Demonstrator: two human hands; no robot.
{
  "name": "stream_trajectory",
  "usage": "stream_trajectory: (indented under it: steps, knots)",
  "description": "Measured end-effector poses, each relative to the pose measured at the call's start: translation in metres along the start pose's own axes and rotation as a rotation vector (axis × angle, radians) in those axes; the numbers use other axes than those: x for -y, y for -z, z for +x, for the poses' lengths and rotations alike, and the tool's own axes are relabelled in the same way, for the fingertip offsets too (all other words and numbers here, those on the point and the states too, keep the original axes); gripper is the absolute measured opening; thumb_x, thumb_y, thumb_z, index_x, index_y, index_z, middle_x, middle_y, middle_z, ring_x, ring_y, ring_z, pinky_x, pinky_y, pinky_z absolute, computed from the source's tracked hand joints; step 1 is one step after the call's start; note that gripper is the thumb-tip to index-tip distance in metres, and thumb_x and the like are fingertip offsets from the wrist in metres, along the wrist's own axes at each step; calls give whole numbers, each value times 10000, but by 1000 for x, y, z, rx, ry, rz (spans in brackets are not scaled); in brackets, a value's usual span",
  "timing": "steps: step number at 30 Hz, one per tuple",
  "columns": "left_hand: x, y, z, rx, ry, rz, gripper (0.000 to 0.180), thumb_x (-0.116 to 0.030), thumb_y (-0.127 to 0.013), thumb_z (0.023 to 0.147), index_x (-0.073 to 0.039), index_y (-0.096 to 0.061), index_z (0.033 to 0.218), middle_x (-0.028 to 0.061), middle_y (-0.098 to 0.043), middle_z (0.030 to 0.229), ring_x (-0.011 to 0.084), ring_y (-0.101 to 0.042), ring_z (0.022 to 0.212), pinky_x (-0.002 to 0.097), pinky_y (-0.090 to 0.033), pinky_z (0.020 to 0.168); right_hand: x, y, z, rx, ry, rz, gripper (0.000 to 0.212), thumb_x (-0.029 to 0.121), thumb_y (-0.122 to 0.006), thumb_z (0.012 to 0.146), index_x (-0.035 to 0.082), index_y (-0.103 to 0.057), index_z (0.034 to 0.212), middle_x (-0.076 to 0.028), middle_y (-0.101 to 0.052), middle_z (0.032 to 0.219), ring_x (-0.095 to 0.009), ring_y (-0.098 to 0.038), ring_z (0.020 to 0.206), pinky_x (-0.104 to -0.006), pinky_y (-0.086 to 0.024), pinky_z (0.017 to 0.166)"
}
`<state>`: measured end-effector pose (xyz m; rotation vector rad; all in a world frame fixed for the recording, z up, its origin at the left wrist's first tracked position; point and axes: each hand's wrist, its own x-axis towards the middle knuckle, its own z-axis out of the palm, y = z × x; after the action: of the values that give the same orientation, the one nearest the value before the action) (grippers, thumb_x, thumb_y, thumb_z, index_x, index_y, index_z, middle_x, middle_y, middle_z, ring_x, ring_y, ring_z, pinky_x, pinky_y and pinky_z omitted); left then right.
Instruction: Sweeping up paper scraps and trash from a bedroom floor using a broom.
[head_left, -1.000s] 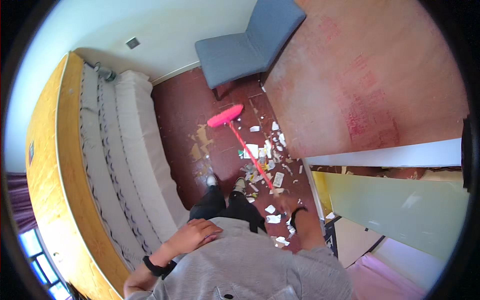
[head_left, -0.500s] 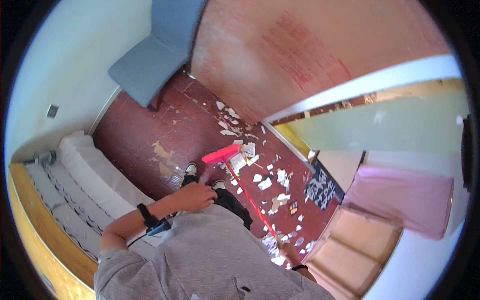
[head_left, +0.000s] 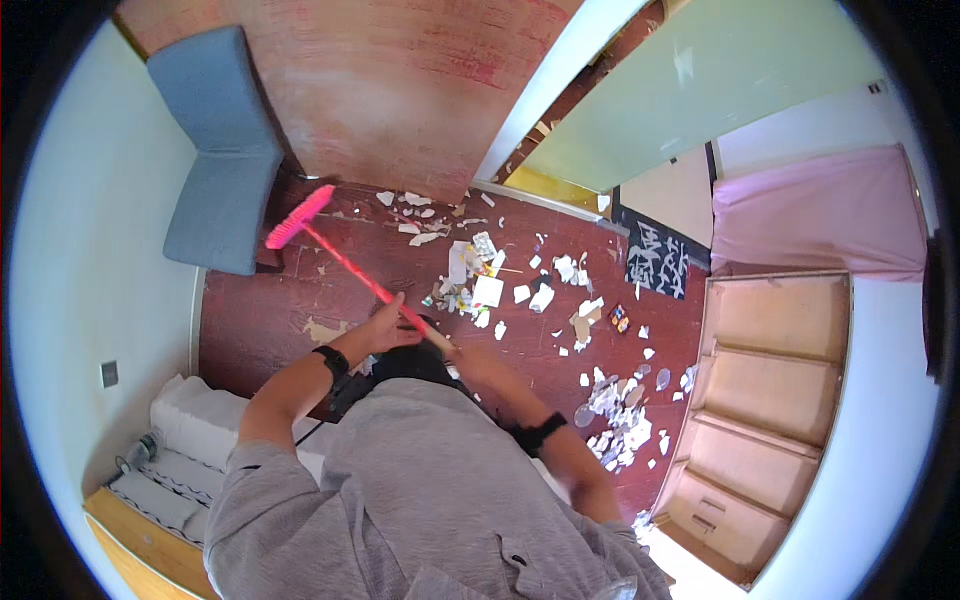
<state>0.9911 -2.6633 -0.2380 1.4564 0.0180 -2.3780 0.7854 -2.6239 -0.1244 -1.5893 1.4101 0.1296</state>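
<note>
A broom (head_left: pixel 345 262) with a red stick and a pink bristle head (head_left: pixel 300 217) reaches from my body toward the grey chair at the far left. Its head is over the dark red floor, close to the chair's front edge; whether the bristles touch the floor I cannot tell. My left hand (head_left: pixel 388 328) is closed round the middle of the stick. Lower down, my right hand (head_left: pixel 470 364) grips the stick near its pale end. Scraps of paper and packaging (head_left: pixel 470 280) lie in a loose heap to the right of the stick.
The grey chair (head_left: pixel 215 200) stands by the left wall. More white scraps (head_left: pixel 622 420) are strewn on the right. An open wooden shelf unit (head_left: pixel 775 310) and a black lettered board (head_left: pixel 655 260) border the floor there. A white bundle (head_left: pixel 195 420) lies at the lower left.
The broom has swung left and away, from the scraps to near the chair. My left hand has come off my front and onto the stick. The view has turned to the right.
</note>
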Motion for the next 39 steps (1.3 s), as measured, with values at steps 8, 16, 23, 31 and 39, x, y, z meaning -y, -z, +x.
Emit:
stream_trajectory:
  steps: [8,16,23,31,39]
  knots:
    - [-45,100,200,-320,-261,-335,87,-135,-435,864,-72,-485,828,79,-476,661,184,-478,508,329,-456,464,40,43,97,452,-165,658,488,203,-408,897,101,-251,1348,-101,-551,714,-209,-555,594,-332,-469,573]
    - [-65,-39,197,-586,26,76,267,-77,-404,844,-60,-349,1105,118,-475,682,214,-447,444,306,-367,406,-27,43,97,-20,-369,790,320,210,-402,906,30,-509,1147,-40,-529,729,-118,-476,586,-252,-379,488]
    - [-31,-93,161,-76,225,17,409,-57,-365,873,-78,-116,1197,191,-384,1012,287,-546,730,484,-539,724,-3,99,19,-57,-727,1191,387,223,-422,916,139,-434,1294,53,-419,658,-17,-345,487,-156,-271,399]
    - [-57,-173,82,48,379,171,154,-60,-417,868,-82,-290,953,123,-428,834,266,-543,716,472,-544,707,40,130,-47,-199,-649,1003,384,218,-410,918,83,-439,1277,38,-428,651,-34,-371,488,-180,-309,415]
    - [-10,-144,152,-223,37,385,175,-83,-434,839,-115,-355,991,111,-478,793,240,-510,618,359,-461,495,-11,65,-8,-259,-575,1305,368,227,-388,924,85,-453,1258,46,-415,628,-39,-344,463,-196,-289,393]
